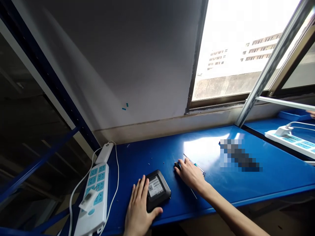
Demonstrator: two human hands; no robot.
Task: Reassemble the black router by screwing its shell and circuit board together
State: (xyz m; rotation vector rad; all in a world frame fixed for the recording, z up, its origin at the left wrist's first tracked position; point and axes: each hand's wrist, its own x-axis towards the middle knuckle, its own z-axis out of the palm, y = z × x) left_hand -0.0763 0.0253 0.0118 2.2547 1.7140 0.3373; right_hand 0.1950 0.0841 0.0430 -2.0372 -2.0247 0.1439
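A black box-shaped device (pixel 164 183) with rounded corners lies flat on the blue table, a white printed label on its upper face. My left hand (pixel 139 206) rests against its left side, fingers stretched out and the thumb near its front edge. To the right, my right hand (pixel 192 173) has its fingers closed around the black handle of a screwdriver (pixel 177 166). A thin shaft comes out below the hand toward the table's front edge. Partly behind my right hand lies a second screwdriver (pixel 203 172) with a bluish handle. Several tiny screws (pixel 163 162) are scattered beyond the device.
A white power strip (pixel 94 196) with a plugged-in adapter and white cables runs along the table's left end. A pixelated dark object (pixel 242 155) lies at right. Past a metal post (pixel 256 88) stand another power strip (pixel 292 141) and a blue tray (pixel 294 114), with part of another person's hand.
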